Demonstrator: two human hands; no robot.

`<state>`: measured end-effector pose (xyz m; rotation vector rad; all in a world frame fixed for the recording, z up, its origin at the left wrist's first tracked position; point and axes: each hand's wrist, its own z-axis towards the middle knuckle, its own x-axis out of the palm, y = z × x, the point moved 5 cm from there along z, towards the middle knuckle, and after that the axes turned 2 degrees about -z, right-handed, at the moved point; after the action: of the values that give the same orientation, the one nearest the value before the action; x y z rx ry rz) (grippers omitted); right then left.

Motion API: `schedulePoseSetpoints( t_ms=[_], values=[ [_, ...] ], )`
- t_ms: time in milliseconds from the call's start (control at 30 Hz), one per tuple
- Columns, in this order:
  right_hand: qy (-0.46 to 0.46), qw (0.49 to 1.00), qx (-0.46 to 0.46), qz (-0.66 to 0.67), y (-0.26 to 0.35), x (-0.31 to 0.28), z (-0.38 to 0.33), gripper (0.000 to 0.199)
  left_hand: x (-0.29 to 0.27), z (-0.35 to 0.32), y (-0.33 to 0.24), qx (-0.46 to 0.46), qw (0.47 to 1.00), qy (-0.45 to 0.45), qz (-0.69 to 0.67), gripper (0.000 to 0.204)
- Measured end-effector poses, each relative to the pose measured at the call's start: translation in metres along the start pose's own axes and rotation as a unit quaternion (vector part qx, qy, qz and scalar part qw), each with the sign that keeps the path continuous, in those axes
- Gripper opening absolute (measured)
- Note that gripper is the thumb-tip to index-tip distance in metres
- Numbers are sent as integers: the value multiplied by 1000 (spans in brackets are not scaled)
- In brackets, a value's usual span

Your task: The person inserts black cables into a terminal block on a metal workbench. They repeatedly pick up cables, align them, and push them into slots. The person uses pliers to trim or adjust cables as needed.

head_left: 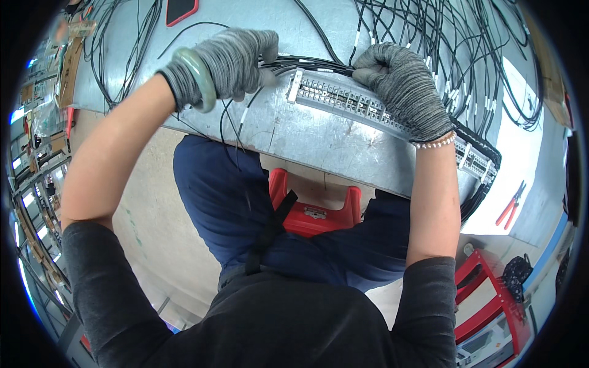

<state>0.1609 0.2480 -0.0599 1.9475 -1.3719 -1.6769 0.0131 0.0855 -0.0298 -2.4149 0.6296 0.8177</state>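
Both of my hands wear grey knit gloves. A bundle of black cables runs between them, just beyond a long metal terminal strip on the table. My left hand, with a pale green bangle at its wrist, is closed around the bundle's left end, past the strip's end. Loose cable ends with white labels hang below it over the table edge. My right hand is closed on the bundle above the strip's middle and covers part of the strip. Its fingertips are partly hidden.
Many black cables with white labels spread over the far right of the grey metal table. A red-edged phone lies at the far left. Red-handled pliers rest at right on white sheeting. A red stool stands below.
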Motion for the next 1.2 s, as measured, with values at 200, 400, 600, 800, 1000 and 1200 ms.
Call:
schedulePoseSetpoints(
  t_ms=[200, 400, 600, 800, 1000, 1200],
  values=[
    [-10, 1000, -17, 0, -4, 1, 1, 15, -4, 1, -15, 233, 950, -186, 88, 13],
    [-7, 1000, -4, -3, 0, 0, 1, 13, 4, 35, -25, 188, 967, -101, 137, 15],
    [3, 1000, -5, -5, -2, -1, 2, 17, 6, 38, -35, 248, 928, -136, 242, 22],
    [1, 1000, -16, -4, -5, 1, 3, 17, -4, 28, -48, 214, 933, -157, 245, 24],
    [3, 1000, -9, -12, -4, 0, 2, 18, -11, 24, -23, 48, 963, 101, -244, 17],
    [0, 1000, 0, -7, 0, 0, 1, 10, 3, 19, -5, 28, 998, 55, -13, 9]
  ],
)
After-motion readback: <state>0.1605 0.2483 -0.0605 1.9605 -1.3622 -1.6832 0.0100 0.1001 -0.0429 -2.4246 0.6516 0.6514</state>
